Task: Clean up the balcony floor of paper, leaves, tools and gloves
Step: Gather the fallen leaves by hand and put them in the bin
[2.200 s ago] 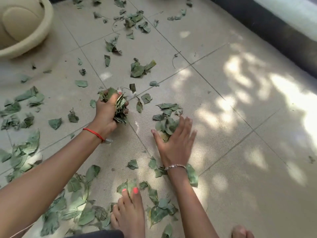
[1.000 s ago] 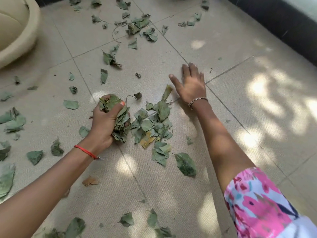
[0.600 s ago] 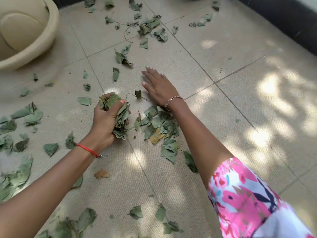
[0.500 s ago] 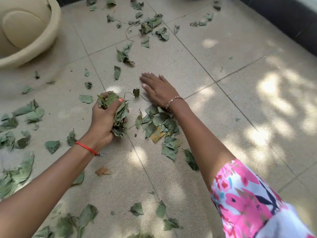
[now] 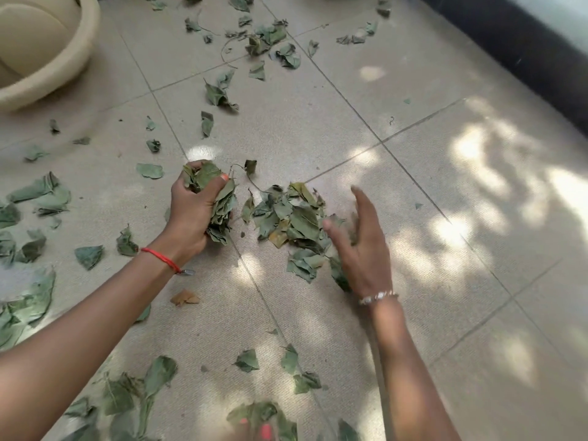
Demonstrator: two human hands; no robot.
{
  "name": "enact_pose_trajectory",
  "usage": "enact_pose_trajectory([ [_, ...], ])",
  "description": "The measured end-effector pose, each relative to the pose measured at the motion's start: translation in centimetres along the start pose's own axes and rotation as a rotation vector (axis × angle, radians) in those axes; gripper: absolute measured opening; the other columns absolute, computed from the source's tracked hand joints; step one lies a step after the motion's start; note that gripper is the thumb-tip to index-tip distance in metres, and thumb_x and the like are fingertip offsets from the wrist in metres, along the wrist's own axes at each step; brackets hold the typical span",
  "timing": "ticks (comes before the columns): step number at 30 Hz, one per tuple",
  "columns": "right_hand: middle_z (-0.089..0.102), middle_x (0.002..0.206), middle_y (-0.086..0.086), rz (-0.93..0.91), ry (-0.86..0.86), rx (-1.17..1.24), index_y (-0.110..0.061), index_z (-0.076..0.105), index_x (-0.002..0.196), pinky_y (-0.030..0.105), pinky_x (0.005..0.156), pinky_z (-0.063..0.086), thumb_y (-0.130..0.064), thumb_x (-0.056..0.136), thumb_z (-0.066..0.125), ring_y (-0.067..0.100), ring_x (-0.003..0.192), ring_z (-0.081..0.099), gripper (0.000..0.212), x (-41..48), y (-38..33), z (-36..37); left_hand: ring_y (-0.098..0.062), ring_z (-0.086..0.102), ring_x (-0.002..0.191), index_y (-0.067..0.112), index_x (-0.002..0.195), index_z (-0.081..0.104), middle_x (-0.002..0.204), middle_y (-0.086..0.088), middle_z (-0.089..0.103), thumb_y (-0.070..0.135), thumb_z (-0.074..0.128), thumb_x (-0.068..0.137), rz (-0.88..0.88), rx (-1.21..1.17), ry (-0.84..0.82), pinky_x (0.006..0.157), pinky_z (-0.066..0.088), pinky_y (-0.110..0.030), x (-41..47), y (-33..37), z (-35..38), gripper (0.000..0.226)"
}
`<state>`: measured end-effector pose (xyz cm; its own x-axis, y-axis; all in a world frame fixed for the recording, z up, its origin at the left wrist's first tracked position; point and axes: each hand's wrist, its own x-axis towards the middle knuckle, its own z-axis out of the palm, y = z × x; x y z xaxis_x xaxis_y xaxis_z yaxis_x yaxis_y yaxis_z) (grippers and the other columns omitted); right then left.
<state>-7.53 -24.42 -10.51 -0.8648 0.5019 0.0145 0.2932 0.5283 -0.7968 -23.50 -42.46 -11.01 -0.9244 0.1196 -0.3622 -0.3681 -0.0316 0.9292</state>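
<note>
Back from the far tile comes my right hand point(image 5: 362, 253); it now stands on edge at the right side of the pile of leaves point(image 5: 296, 218), fingers straight and loose, holding nothing. My left hand point(image 5: 191, 211) hasn't shifted and grips a thick bunch of leaves point(image 5: 221, 208) just left of that pile. I judge the heap gathered enough to scoop. Many loose leaves point(image 5: 219, 95) lie scattered over the tiled floor point(image 5: 318, 128), toward the cream tub point(image 5: 57, 68) and close to me.
</note>
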Motion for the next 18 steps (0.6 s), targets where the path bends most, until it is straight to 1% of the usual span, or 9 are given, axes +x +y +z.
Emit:
enact_pose_trajectory([
  [1, 0.02, 0.154, 0.001, 0.028, -0.035, -0.134, -0.019, 0.016, 0.147, 0.036, 0.114, 0.027, -0.072, 0.077, 0.037, 0.013, 0.141, 0.021, 0.09, -1.5, 0.5, 0.6, -0.027, 0.06, 0.08, 0.013, 0.104, 0.054, 0.093, -0.016, 0.061, 0.022, 0.073, 0.077, 0.006, 0.014, -0.005, 0.071, 0.05, -0.036, 0.1, -0.1, 0.0, 0.034],
  [2, 0.008, 0.156, 0.001, 0.025, -0.056, -0.268, -0.018, 0.007, 0.148, 0.038, 0.118, 0.015, -0.078, 0.075, 0.034, 0.013, 0.144, 0.008, 0.098, -2.7, 0.8, 1.5, -0.029, 0.059, 0.082, 0.016, 0.101, 0.055, 0.092, -0.014, 0.061, 0.02, 0.072, 0.078, 0.014, 0.027, -0.003, 0.075, 0.049, -0.04, 0.1, -0.2, 0.0, 0.029],
  [3, -0.001, 0.157, 0.002, 0.001, -0.066, -0.373, -0.017, -0.001, 0.148, 0.037, 0.119, 0.005, -0.081, 0.073, 0.03, 0.012, 0.144, -0.003, 0.104, -3.5, 1.0, 2.3, -0.029, 0.058, 0.083, 0.02, 0.097, 0.055, 0.09, -0.012, 0.061, 0.018, 0.071, 0.079, 0.021, 0.037, 0.004, 0.077, 0.048, -0.043, 0.2, -0.4, 0.0, 0.024],
  [4, -0.007, 0.157, 0.003, -0.027, -0.062, -0.433, -0.017, -0.007, 0.148, 0.035, 0.118, -0.002, -0.083, 0.072, 0.027, 0.012, 0.144, -0.009, 0.106, -3.9, 0.9, 3.0, -0.029, 0.058, 0.082, 0.024, 0.094, 0.055, 0.088, -0.011, 0.061, 0.016, 0.07, 0.081, 0.027, 0.04, 0.009, 0.078, 0.047, -0.044, 0.2, -0.4, 0.1, 0.022],
  [6, -0.013, 0.156, 0.004, -0.041, -0.053, -0.462, -0.018, -0.012, 0.147, 0.035, 0.117, -0.006, -0.086, 0.069, 0.028, 0.014, 0.143, -0.015, 0.111, -3.2, 0.4, 4.0, -0.029, 0.058, 0.082, 0.026, 0.093, 0.054, 0.088, -0.011, 0.061, 0.016, 0.069, 0.082, 0.03, 0.041, 0.016, 0.077, 0.047, -0.046, 0.2, -0.4, 0.2, 0.022],
  [9, -0.017, 0.154, 0.004, -0.045, -0.059, -0.422, -0.026, -0.011, 0.145, 0.045, 0.116, -0.008, -0.091, 0.056, 0.032, 0.02, 0.142, -0.019, 0.118, -0.6, -0.7, 5.6, -0.027, 0.058, 0.076, 0.024, 0.096, 0.053, 0.084, -0.007, 0.06, 0.014, 0.068, 0.083, 0.017, 0.031, 0.028, 0.072, 0.048, -0.039, 0.2, -0.2, 0.3, 0.022],
  [12, -0.017, 0.153, 0.0, -0.127, -0.112, -0.506, -0.036, -0.002, 0.143, 0.057, 0.109, -0.013, -0.092, 0.051, 0.035, 0.026, 0.14, -0.02, 0.115, 1.9, -1.9, 7.2, -0.024, 0.058, 0.073, 0.022, 0.096, 0.053, 0.084, -0.007, 0.06, 0.012, 0.067, 0.084, 0.008, 0.024, 0.041, 0.064, 0.048, -0.032, 0.3, -0.2, 0.4, 0.021],
  [15, -0.013, 0.156, 0.0, -0.17, -0.172, -0.576, -0.045, 0.013, 0.143, 0.063, 0.104, -0.016, -0.087, 0.059, 0.046, 0.033, 0.14, -0.02, 0.1, 3.3, -2.9, 8.0, -0.018, 0.06, 0.065, 0.016, 0.101, 0.052, 0.078, -0.004, 0.06, 0.011, 0.066, 0.085, -0.008, 0.018, 0.054, 0.056, 0.049, -0.026, 0.3, -0.1, 0.5, 0.022],
  [18, -0.001, 0.157, -0.002, -0.183, -0.211, -0.643, -0.044, 0.021, 0.142, 0.066, 0.104, -0.015, -0.082, 0.07, 0.039, 0.036, 0.141, -0.013, 0.083, 3.8, -3.6, 8.2, -0.016, 0.061, 0.067, 0.022, 0.091, 0.053, 0.079, -0.002, 0.061, 0.009, 0.065, 0.086, -0.006, 0.013, 0.048, 0.059, 0.051, -0.027, 0.2, -0.2, 0.5, 0.018],
])
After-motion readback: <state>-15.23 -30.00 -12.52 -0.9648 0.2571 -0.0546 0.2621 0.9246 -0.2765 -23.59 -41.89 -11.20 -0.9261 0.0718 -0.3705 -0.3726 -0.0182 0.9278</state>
